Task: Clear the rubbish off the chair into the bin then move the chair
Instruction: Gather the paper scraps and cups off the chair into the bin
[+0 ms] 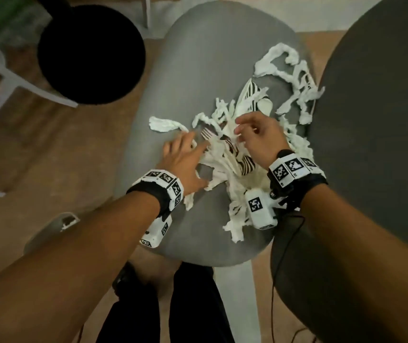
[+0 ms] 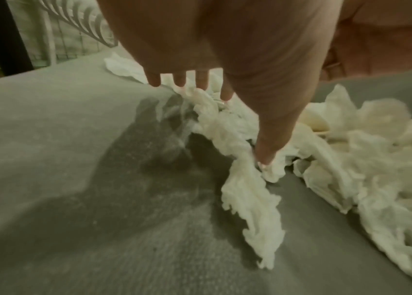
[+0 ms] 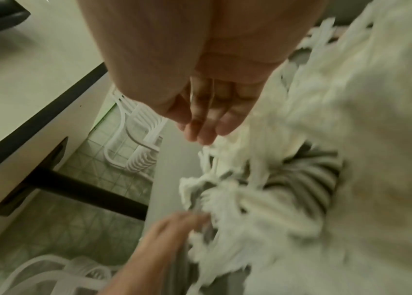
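the left hand (image 1: 185, 162) has its fingers spread flat, pressing on the edge of the shredded white paper (image 1: 225, 154), the right hand (image 1: 257, 137) hovers loosely curled over the same heap holding nothing, all on the grey chair (image 1: 173, 95) seat, the black bin (image 1: 91, 50) well apart at upper left.

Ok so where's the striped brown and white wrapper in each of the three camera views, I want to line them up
Head: striped wrapper lies mid-frame in the shredded tissue, between the left hand and right hand.
Left wrist: no stripes visible; only tissue and the left hand.
Right wrist: wrapper right of centre, below the right hand.
Shared landmark: the grey chair seat.
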Available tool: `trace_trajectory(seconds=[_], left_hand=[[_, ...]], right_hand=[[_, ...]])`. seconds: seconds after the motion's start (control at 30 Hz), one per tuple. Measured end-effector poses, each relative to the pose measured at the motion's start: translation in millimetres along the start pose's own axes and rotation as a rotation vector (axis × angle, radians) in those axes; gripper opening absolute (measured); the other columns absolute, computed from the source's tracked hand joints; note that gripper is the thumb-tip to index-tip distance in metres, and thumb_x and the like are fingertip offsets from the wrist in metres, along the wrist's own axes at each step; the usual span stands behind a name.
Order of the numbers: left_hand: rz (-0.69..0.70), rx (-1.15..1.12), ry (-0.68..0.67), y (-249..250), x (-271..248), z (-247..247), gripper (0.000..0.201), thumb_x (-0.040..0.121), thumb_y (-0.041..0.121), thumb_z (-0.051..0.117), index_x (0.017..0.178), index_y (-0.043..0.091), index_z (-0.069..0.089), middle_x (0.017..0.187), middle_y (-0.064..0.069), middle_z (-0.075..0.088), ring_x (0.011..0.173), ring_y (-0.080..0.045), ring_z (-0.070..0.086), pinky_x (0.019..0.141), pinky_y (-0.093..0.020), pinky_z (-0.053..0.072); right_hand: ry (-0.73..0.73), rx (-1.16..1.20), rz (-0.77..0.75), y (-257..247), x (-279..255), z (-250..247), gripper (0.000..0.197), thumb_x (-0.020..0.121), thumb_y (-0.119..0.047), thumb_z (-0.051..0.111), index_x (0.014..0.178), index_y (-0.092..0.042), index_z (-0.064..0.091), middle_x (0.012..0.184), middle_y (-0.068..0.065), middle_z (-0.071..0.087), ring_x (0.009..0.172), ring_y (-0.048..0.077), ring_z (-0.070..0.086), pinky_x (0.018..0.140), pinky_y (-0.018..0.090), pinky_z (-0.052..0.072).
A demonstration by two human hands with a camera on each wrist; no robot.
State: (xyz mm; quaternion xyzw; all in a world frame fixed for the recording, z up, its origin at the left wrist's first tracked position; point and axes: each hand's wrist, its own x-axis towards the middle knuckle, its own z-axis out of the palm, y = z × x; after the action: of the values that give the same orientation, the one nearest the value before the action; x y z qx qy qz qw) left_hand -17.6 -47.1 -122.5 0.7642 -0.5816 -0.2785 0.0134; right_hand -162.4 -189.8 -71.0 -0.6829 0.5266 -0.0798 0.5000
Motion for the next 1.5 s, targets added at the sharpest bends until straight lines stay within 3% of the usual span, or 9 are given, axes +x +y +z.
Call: trace_trajectory(seconds=[0.23, 0.37, 0.47, 0.6, 0.73, 0.9, 1.1, 1.27, 1.5], left_hand=[[0.025, -0.208, 0.052, -8.5, 8.8, 7.5, 0.025, 0.082, -0.003, 0.057, 0.101, 0.013, 0.062, 0.106, -0.006, 0.051, 0.104, -0.026, 0.042, 0.091, -0.042, 0.044], [-0.048, -0.318, 0.082, -15.4, 4.7, 2.7, 0.032, 0.080, -0.011, 0.049, 0.099, 0.014, 0.052, 0.106, -0.002, 0.041, 0.089, -0.019, 0.045, 0.075, -0.027, 0.041], [-0.076, -0.352, 0.117, -18.8, 1.2, 1.6, 0.059, 0.075, -0.017, 0.049, 0.125, 0.014, 0.048, 0.128, -0.006, 0.036, 0.107, -0.024, 0.050, 0.090, -0.033, 0.048], [-0.057, -0.288, 0.114, -23.1, -5.1, 8.1, 0.052, 0.084, 0.006, 0.052, 0.135, 0.016, 0.048, 0.138, -0.004, 0.037, 0.125, -0.025, 0.042, 0.098, -0.042, 0.049], [0.001, -0.095, -0.047, -20.2, -17.2, 15.0, 0.073, 0.078, 0.053, 0.062, 0.140, 0.027, 0.034, 0.144, 0.002, 0.026, 0.125, -0.022, 0.033, 0.100, -0.037, 0.041], [0.027, -0.184, 0.026, -18.7, -19.4, 18.7, 0.016, 0.097, 0.017, 0.046, 0.109, 0.009, 0.052, 0.115, -0.009, 0.048, 0.104, -0.028, 0.047, 0.089, -0.043, 0.046], [-0.127, -0.223, 0.114, -10.7, -20.6, 1.3, 0.019, 0.094, 0.020, 0.039, 0.109, 0.015, 0.050, 0.100, -0.008, 0.063, 0.080, -0.032, 0.057, 0.072, -0.038, 0.046], [-0.160, -0.227, 0.176, -11.9, -32.3, 3.8, 0.036, 0.093, 0.044, 0.042, 0.072, 0.016, 0.049, 0.084, 0.000, 0.048, 0.070, -0.027, 0.051, 0.067, -0.035, 0.045], [-0.242, -0.603, 0.157, -23.2, -59.1, 1.3, 0.027, 0.100, 0.040, 0.045, 0.093, 0.016, 0.056, 0.070, -0.003, 0.064, 0.050, -0.026, 0.061, 0.049, -0.033, 0.050]], right_hand=[[-0.077, -0.574, 0.003, 16.4, 28.5, -42.6, 0.072, 0.079, -0.043, 0.075, 0.142, -0.028, 0.043, 0.149, 0.001, 0.037, 0.138, 0.024, 0.035, 0.110, 0.032, 0.030], [-0.198, -0.638, 0.037, 21.7, 39.2, -31.1, 0.071, 0.088, -0.023, 0.068, 0.149, -0.032, 0.032, 0.141, 0.006, 0.050, 0.129, 0.028, 0.048, 0.108, 0.040, 0.040], [-0.147, -0.645, 0.009, 24.0, 42.8, -26.1, 0.053, 0.095, -0.008, 0.049, 0.144, -0.029, 0.046, 0.128, 0.011, 0.060, 0.118, 0.030, 0.056, 0.102, 0.038, 0.046], [-0.040, -0.713, -0.072, 25.3, 39.2, -26.7, 0.038, 0.093, -0.027, 0.053, 0.130, -0.023, 0.061, 0.133, 0.013, 0.052, 0.126, 0.033, 0.046, 0.105, 0.042, 0.039], [-0.141, -0.874, 0.056, 28.4, 33.2, -31.5, 0.063, 0.078, -0.042, 0.066, 0.137, -0.027, 0.049, 0.146, 0.009, 0.037, 0.137, 0.034, 0.033, 0.110, 0.054, 0.033], [-0.139, -0.830, 0.004, 34.7, 30.4, -30.9, 0.044, 0.091, -0.008, 0.054, 0.134, -0.016, 0.054, 0.129, 0.021, 0.057, 0.117, 0.040, 0.056, 0.100, 0.044, 0.048], [0.128, -0.773, -0.150, 14.9, 18.0, -33.4, 0.029, 0.097, -0.019, 0.039, 0.115, -0.003, 0.054, 0.111, 0.025, 0.054, 0.102, 0.042, 0.054, 0.084, 0.045, 0.047], [0.244, -0.717, -0.137, -2.5, 3.7, -36.5, 0.051, 0.095, -0.051, 0.041, 0.109, -0.004, 0.055, 0.113, 0.019, 0.056, 0.107, 0.037, 0.053, 0.087, 0.043, 0.044], [0.072, -0.391, -0.184, -18.3, -28.8, -4.6, 0.029, 0.101, -0.017, 0.044, 0.129, -0.021, 0.052, 0.092, 0.003, 0.053, 0.086, 0.024, 0.061, 0.084, 0.029, 0.050]])
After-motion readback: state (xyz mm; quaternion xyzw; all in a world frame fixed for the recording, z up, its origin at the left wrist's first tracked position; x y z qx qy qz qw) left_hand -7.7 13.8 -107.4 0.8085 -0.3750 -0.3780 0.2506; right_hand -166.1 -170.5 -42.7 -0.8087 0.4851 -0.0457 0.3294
